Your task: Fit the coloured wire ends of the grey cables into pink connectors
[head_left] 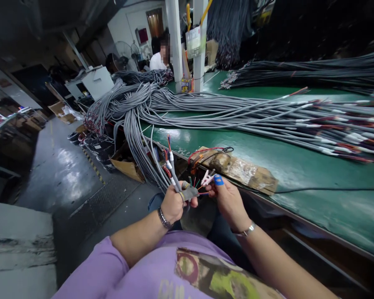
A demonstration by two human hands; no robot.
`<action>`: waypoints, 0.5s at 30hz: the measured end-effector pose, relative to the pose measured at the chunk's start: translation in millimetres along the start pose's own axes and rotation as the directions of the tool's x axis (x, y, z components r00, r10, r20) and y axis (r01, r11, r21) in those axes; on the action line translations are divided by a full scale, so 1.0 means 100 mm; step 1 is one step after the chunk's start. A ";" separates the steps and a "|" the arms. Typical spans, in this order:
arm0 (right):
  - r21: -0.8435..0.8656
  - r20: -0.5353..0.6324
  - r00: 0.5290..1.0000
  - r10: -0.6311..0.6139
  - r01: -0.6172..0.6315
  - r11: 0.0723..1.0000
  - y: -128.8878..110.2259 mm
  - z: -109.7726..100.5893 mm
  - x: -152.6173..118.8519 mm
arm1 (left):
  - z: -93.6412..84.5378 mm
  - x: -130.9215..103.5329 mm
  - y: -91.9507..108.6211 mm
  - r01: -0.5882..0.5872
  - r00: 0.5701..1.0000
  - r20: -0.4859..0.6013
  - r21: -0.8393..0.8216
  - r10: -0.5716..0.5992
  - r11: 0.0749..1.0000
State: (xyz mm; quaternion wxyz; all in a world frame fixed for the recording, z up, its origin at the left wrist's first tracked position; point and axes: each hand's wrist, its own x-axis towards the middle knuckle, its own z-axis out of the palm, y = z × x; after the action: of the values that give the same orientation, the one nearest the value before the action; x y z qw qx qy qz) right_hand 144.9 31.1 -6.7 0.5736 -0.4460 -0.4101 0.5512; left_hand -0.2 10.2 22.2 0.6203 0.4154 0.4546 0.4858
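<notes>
My left hand (pixel 174 203) is closed around several grey cables (pixel 172 168), whose stripped ends stick up with orange, blue and dark wires and white sleeves. Grey wrapping covers a finger of that hand. From its fingertips fan thin coloured wires (pixel 195 182), green and red among them. My right hand (pixel 229 199), with blue tape on the thumb, pinches orange and blue wires that run across from the left hand. A pale pink clip (pixel 207 177) stands right by the right fingertips; whether they touch it I cannot tell.
A taped wooden block (pixel 237 168) with red and black leads lies on the green table's (pixel 314 187) near edge. Long bundles of grey cable (pixel 199 108) stretch across the table and hang over its left end. A person (pixel 159 60) sits beyond the white post (pixel 199 50).
</notes>
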 end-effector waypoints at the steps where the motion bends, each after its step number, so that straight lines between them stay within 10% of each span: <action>1: 0.013 0.023 1.000 0.016 -0.016 1.000 0.01 0.00 0.01 | 0.00 0.01 -0.01 0.004 1.000 0.001 0.000 -0.004 1.000; 6: 0.259 0.176 0.964 0.201 -0.242 0.935 -0.03 0.04 0.07 | 0.02 0.03 -0.05 0.005 1.000 0.025 0.004 -0.005 1.000; 15: 0.410 0.134 0.958 0.255 -0.287 0.865 -0.03 0.11 0.08 | 0.04 0.03 -0.07 0.019 0.999 0.030 0.028 -0.020 0.999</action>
State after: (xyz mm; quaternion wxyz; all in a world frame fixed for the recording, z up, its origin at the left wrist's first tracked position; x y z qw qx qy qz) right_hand 136.0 39.6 -1.1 0.5581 -0.3422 -0.2344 0.7186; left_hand 5.8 12.0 16.3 0.6260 0.4266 0.4559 0.4671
